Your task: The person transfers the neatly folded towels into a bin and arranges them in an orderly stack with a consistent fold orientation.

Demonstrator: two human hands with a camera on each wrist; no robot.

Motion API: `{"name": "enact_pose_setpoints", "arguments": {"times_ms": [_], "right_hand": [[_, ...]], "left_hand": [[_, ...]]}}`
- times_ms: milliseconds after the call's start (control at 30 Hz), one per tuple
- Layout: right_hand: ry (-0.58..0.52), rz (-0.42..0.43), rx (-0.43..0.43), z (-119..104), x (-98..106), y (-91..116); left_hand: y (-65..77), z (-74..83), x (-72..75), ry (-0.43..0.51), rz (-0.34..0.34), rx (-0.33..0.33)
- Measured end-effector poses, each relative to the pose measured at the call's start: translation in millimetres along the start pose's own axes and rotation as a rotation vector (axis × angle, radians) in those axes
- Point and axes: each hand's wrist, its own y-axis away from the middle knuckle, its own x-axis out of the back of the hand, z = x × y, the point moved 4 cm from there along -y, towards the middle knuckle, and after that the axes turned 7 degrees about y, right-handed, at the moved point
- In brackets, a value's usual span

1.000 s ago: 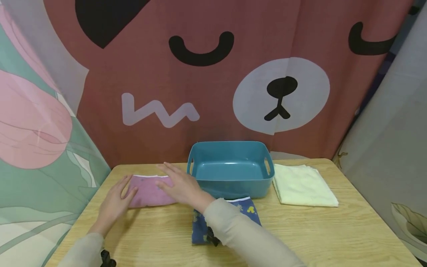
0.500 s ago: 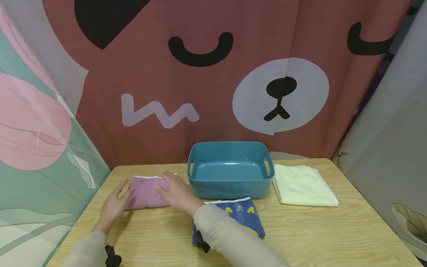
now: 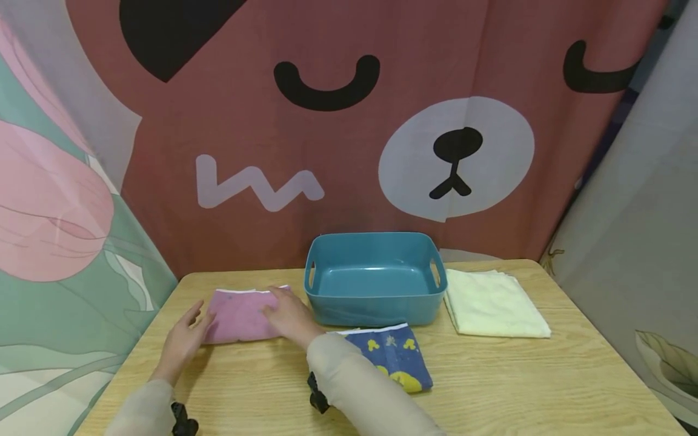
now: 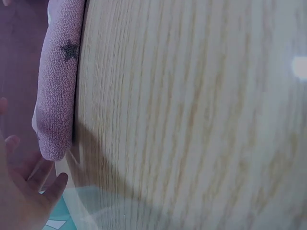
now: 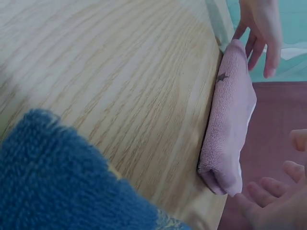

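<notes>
A folded pink towel (image 3: 242, 318) with a white edge and small dark stars lies on the left of the table. At its left end is my left hand (image 3: 182, 345), fingers loosely spread and fingertips right at the fold (image 4: 55, 143). My right hand (image 3: 294, 318) is at the opposite end, its relaxed fingers beside the towel's corner (image 5: 232, 189) in the right wrist view. Neither hand grips the towel. Under my right forearm, partly hidden by the sleeve, a folded blue towel (image 3: 406, 357) with yellow shapes lies on the table.
Behind the blue towel stands a blue plastic basket (image 3: 376, 300) with handle holes and nothing inside. A folded pale yellow-green towel (image 3: 496, 306) lies to its right. Printed curtains (image 3: 245, 236) hang behind and beside the wooden table (image 3: 507, 387).
My left hand has drawn slightly back toward me and left. The right hand and forearm have moved a little nearer and left, uncovering more of the blue towel. The pink towel stays almost in place.
</notes>
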Motion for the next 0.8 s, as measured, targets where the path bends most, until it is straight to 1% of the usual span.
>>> {"name": "enact_pose_setpoints", "arguments": {"times_ms": [200,333,433,600,733,800], "right_hand": [[-0.038,0.005,-0.089,15,-10,-4],[-0.07,0.022,-0.101,21,-11,-4],[-0.107,0.027,-0.115,23,-10,-3],[-0.169,0.022,-0.162,22,-10,-2],[-0.177,0.028,-0.192,22,-13,-2],[-0.169,0.044,-0.204,22,-14,-3]], "left_hand": [[-0.5,-1.3,-7.0,0.012,-0.018,0.025],[-0.7,-1.5,-10.5,0.013,-0.015,0.024],[-0.4,-1.0,-12.1,0.005,-0.014,0.029],[-0.9,-1.3,-13.3,-0.005,-0.015,0.053],[-2.4,-2.0,-12.2,-0.006,-0.003,0.052],[-3.2,-2.1,-11.5,0.0,0.003,0.05]]}}
